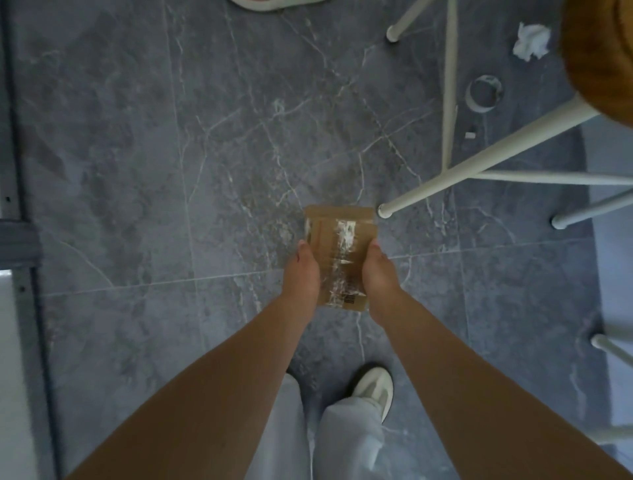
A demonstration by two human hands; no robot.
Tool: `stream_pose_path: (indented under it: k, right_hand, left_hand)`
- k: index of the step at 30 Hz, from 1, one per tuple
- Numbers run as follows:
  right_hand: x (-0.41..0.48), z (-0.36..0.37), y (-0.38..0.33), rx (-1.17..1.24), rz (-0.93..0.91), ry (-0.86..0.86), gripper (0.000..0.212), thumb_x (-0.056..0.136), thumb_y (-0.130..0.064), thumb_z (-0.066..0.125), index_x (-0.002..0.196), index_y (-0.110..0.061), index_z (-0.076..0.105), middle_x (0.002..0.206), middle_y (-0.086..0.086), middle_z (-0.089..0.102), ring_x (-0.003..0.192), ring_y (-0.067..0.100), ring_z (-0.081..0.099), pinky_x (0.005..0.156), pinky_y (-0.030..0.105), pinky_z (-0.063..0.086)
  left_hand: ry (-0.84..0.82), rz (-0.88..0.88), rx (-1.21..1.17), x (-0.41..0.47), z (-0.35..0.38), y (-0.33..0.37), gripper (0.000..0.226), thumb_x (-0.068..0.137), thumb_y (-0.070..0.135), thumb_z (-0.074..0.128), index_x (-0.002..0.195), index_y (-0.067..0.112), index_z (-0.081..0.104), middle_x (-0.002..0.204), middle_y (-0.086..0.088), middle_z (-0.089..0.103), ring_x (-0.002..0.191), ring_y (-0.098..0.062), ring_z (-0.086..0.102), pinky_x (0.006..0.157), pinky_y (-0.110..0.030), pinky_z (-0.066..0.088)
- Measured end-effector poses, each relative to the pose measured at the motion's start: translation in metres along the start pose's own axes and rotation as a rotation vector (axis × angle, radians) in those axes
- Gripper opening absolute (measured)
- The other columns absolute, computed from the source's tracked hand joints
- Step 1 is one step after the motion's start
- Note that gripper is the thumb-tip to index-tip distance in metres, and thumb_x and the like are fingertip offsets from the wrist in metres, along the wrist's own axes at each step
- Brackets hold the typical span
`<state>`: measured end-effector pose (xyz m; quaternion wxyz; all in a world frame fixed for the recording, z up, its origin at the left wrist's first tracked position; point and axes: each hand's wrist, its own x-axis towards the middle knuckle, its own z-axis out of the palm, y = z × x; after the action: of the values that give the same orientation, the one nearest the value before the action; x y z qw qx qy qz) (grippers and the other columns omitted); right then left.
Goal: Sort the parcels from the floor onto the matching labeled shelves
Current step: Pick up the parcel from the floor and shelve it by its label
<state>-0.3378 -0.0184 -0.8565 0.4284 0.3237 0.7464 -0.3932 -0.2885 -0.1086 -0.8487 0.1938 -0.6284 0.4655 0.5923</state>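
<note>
Grey marble floor (171,171) lies open leftward; stool legs (479,164) crowd the right. Left hand (303,274) and right hand (378,277) clasp the brown parcel (339,253) by its long edges.

Dim, cool, even light, soft overall blur, glare on parcel (339,255) tape, wide-angle bending at edges

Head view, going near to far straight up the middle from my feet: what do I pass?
White shoe → left hand and right hand gripping the brown parcel → bare grey tiled floor → white rim at the top edge.
</note>
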Motion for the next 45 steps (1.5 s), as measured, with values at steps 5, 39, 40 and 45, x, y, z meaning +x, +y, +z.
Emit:
stream_pose_path:
  k: [5, 39, 40, 45]
  right_hand:
    - [-0.024, -0.010, -0.013, 0.005, 0.011, -0.008, 0.065, 0.104, -0.054, 0.021, 0.146, -0.011, 0.045, 0.147, 0.014, 0.050, 0.134, 0.033, 0.048, 0.115, 0.048, 0.036]
    - [-0.475, -0.185, -0.221, -0.088, -0.400, -0.343, 0.064, 0.102, -0.058, 0.027, 0.134, -0.010, 0.056, 0.127, 0.006, 0.063, 0.118, 0.030, 0.060, 0.103, 0.045, 0.048]
    - [-0.491, -0.191, -0.223, -0.093, -0.422, -0.355, 0.067, 0.101, -0.060, 0.028, 0.136, -0.010, 0.055, 0.132, 0.007, 0.062, 0.119, 0.030, 0.060, 0.103, 0.045, 0.049]
    - [-0.571, -0.208, -0.236, -0.152, -0.568, -0.384, 0.071, 0.097, -0.065, 0.031, 0.143, -0.013, 0.048, 0.139, 0.005, 0.056, 0.123, 0.029, 0.056, 0.108, 0.045, 0.044]
  left_hand:
    - [-0.038, 0.007, -0.015, -0.028, -0.007, 0.007, 0.064, 0.103, 0.052, 0.026, 0.143, 0.011, 0.052, 0.143, -0.017, 0.056, 0.129, -0.035, 0.054, 0.113, -0.049, 0.039]
    - [0.138, 0.419, -0.351, -0.512, -0.147, 0.170, 0.041, 0.104, 0.030, 0.044, 0.139, 0.011, 0.055, 0.136, -0.006, 0.058, 0.128, -0.026, 0.053, 0.098, -0.030, 0.038]
    - [0.134, 0.448, -0.361, -0.529, -0.152, 0.170, 0.040, 0.104, 0.032, 0.045, 0.136, 0.013, 0.058, 0.132, -0.002, 0.060, 0.125, -0.026, 0.055, 0.100, -0.030, 0.040]
    - [0.179, 0.579, -0.451, -0.594, -0.182, 0.160, 0.041, 0.101, 0.033, 0.049, 0.134, 0.012, 0.062, 0.134, -0.009, 0.063, 0.121, -0.027, 0.061, 0.106, -0.041, 0.047]
